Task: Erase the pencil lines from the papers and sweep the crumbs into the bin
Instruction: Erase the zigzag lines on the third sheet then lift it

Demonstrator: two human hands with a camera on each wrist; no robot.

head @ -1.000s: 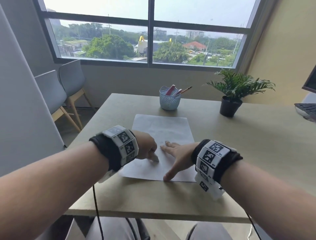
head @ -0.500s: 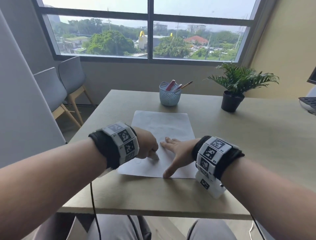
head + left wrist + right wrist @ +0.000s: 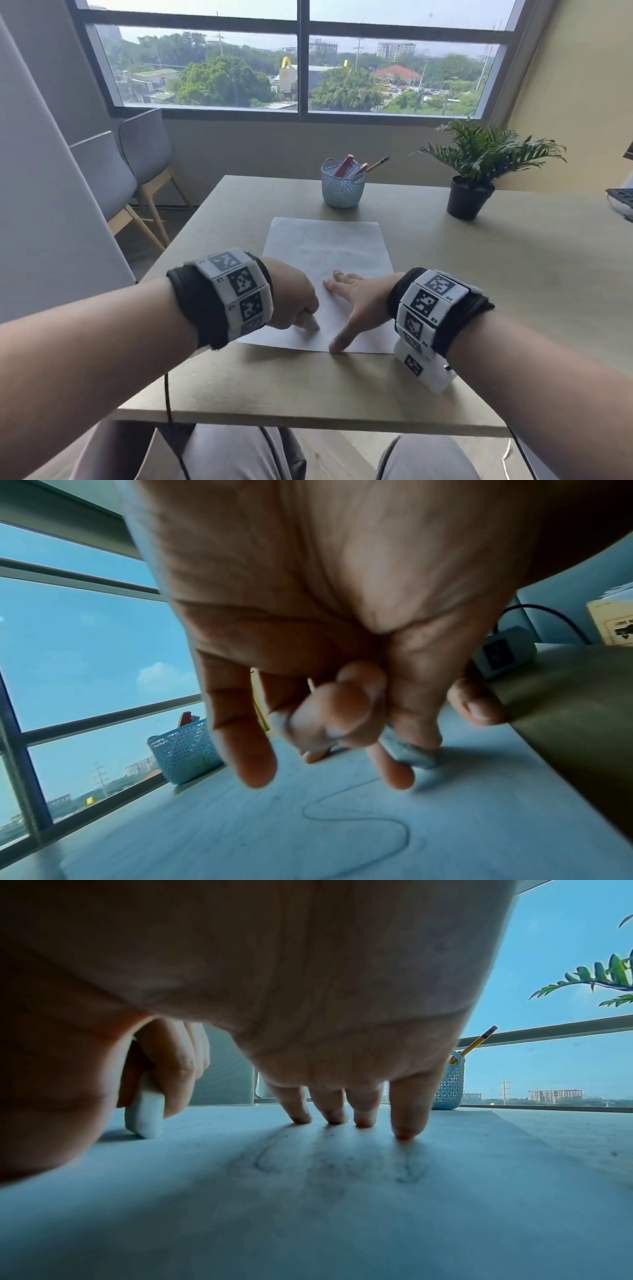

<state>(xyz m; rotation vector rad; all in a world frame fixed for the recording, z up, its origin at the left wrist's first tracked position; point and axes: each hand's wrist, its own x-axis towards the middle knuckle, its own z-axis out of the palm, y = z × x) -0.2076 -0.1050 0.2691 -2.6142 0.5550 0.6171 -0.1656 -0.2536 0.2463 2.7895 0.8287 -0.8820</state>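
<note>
— Eraser where?
— Pinched in the left hand, tip down on the paper at its near edge.
— Right hand?
— Flat, fingers spread, pinning the sheet just beside it. Pencil line lies nearest the left hand.

Tan worktop with paper sheet mid-frame, blue basket above it, potted plant upper right.

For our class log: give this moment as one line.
left hand: rubs eraser on paper | right hand: flat, pins paper | pencil line: remains
</note>
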